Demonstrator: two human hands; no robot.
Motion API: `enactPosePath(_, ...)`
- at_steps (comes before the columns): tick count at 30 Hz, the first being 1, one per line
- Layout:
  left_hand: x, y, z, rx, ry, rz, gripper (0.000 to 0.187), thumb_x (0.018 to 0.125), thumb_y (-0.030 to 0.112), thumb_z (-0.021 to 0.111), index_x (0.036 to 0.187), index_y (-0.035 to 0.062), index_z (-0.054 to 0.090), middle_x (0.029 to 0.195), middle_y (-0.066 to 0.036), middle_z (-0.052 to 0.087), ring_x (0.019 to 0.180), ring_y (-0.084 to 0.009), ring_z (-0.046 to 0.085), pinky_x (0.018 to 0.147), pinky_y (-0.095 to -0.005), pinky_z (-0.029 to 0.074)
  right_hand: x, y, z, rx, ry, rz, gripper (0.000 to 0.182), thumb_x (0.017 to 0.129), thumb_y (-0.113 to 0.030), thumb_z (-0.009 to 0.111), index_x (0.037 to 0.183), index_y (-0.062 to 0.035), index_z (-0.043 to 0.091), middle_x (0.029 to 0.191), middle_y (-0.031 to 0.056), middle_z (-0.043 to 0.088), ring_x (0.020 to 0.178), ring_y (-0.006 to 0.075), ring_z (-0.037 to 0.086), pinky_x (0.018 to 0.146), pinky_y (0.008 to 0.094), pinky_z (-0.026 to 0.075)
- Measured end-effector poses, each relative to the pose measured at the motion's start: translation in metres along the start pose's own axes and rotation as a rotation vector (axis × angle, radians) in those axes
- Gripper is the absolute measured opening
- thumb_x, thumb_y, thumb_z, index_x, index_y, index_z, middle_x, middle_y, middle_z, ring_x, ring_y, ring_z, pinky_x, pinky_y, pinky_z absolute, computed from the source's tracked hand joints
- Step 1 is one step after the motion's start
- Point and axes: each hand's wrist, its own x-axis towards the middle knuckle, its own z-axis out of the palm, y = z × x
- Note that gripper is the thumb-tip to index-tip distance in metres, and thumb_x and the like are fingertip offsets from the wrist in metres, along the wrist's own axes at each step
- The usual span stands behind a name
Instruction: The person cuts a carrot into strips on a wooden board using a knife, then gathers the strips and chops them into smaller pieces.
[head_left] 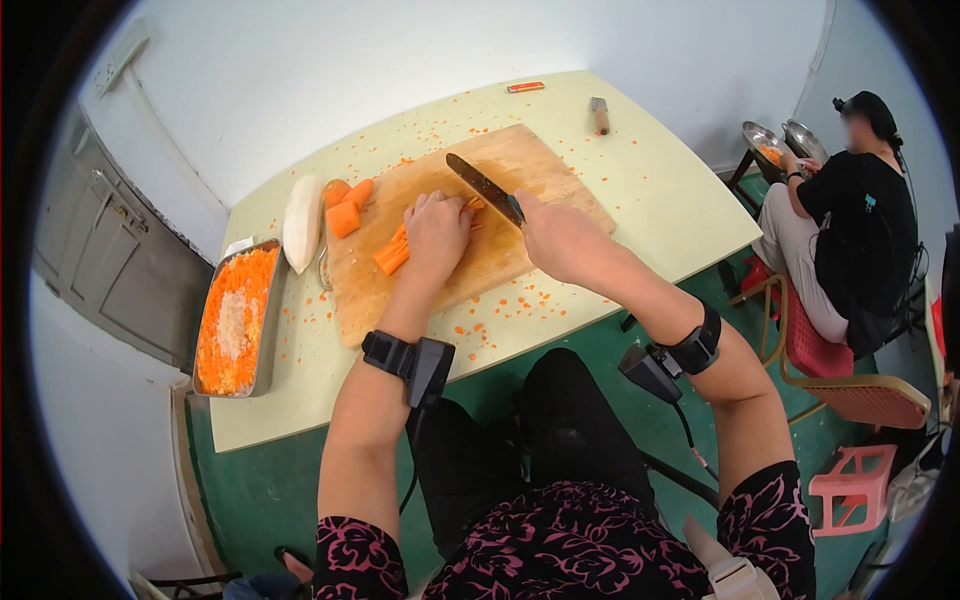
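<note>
My right hand (562, 240) is closed round the handle of a kitchen knife (482, 186), whose dark blade points up and left over the wooden cutting board (545, 170). Beneath my left hand (438, 236) lie cut carrot strips (392, 256); its curled fingers press them to the board, just left of the blade. Some strips stick out on both sides of that hand, and the rest are hidden under it. Larger carrot chunks (344, 218) rest at the board's left edge, beside a peeled white radish (302, 224).
A metal tray (266, 350) of chopped carrot with a pale heap stands at the table's left end. Toward the back are a red packet (525, 87) and a wooden-handled tool (600, 118). Carrot bits dot the table (660, 190). Another person (860, 220) sits at right near metal bowls (765, 140).
</note>
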Motion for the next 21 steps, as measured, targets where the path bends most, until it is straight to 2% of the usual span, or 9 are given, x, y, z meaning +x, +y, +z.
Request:
enactPosePath(2,0.001,0.0035,0.0027,0.039,0.019,-0.055,0.013,0.076,0.017,0.061,0.073,0.0055,0.065,0.079,-0.009,0.059,0.083,-0.0262,0.054,0.072,-0.0407,0.04,0.001,0.0019,0.0019,0.002,0.012,-0.013,0.042,0.085,-0.006,0.04,0.123,0.0105,0.037,0.077,0.0251,0.06,0.071,0.0379,0.059,0.064,0.0443,0.046)
enactPosePath(5,-0.0001,0.0034,0.008,0.042,0.092,-0.047,0.014,0.074,0.018,0.061,0.07,0.0052,0.065,0.077,-0.01,0.058,0.081,-0.0269,0.054,0.07,-0.0418,0.041,0.0015,0.0018,0.0053,0.004,0.025,-0.042,0.042,0.084,-0.006,0.039,0.122,0.0106,0.038,0.077,0.0256,0.06,0.07,0.0384,0.058,0.063,0.0444,0.046)
enactPosePath(8,0.0015,0.0052,0.0085,0.058,0.079,-0.052,0.014,0.074,0.018,0.061,0.07,0.0055,0.065,0.077,-0.01,0.058,0.081,-0.0275,0.054,0.071,-0.0425,0.04,0.0015,0.0014,0.0049,0.01,0.006,-0.035,0.041,0.084,-0.006,0.038,0.122,0.0107,0.038,0.076,0.026,0.059,0.07,0.0389,0.058,0.063,0.0449,0.046)
enactPosePath(11,0.0015,0.0092,0.0048,0.151,0.042,-0.056,0.014,0.075,0.019,0.063,0.079,0.0071,0.069,0.077,-0.009,0.059,0.08,-0.027,0.054,0.071,-0.0391,0.04,0.0026,0.0024,0.0036,0.03,-0.01,-0.026,0.041,0.084,-0.007,0.037,0.122,0.0108,0.038,0.077,0.0263,0.059,0.071,0.0395,0.058,0.064,0.0456,0.046)
enactPosePath(14,0.0,0.0113,0.0023,0.121,0.055,-0.064,0.014,0.074,0.02,0.063,0.077,0.0066,0.068,0.079,-0.01,0.06,0.082,-0.0264,0.055,0.072,-0.0392,0.04,0.0031,0.004,0.0032,0.055,-0.016,-0.015,0.042,0.084,-0.008,0.038,0.122,0.01,0.037,0.078,0.0261,0.06,0.074,0.0399,0.058,0.066,0.0463,0.046)
enactPosePath(17,-0.0003,0.0117,0.0017,0.057,0.224,0.011,0.012,0.073,0.017,0.063,0.077,0.0061,0.068,0.08,-0.011,0.061,0.083,-0.0267,0.056,0.071,-0.0391,0.043,0.004,0.0072,0.0036,0.077,-0.016,-0.008,0.042,0.084,-0.009,0.039,0.123,0.0085,0.037,0.079,0.0259,0.06,0.076,0.04,0.058,0.068,0.0464,0.045)
enactPosePath(20,0.0014,0.005,0.0049,-0.039,0.075,0.01,0.008,0.07,0.012,0.064,0.07,0.004,0.064,0.076,-0.011,0.06,0.078,-0.0276,0.057,0.069,-0.0392,0.046,0.0037,0.0071,0.001,0.078,-0.025,-0.012,0.043,0.084,-0.009,0.04,0.124,0.0074,0.037,0.08,0.0258,0.06,0.076,0.0399,0.058,0.068,0.0464,0.045)
enactPosePath(21,0.0018,0.0047,0.0053,-0.033,0.088,0.03,0.007,0.069,0.011,0.064,0.069,0.0038,0.064,0.074,-0.011,0.06,0.076,-0.0277,0.057,0.069,-0.0385,0.046,0.0027,0.0049,-0.0013,0.073,-0.038,-0.014,0.043,0.084,-0.009,0.04,0.124,0.0072,0.037,0.08,0.0258,0.059,0.076,0.0398,0.058,0.068,0.0465,0.045)
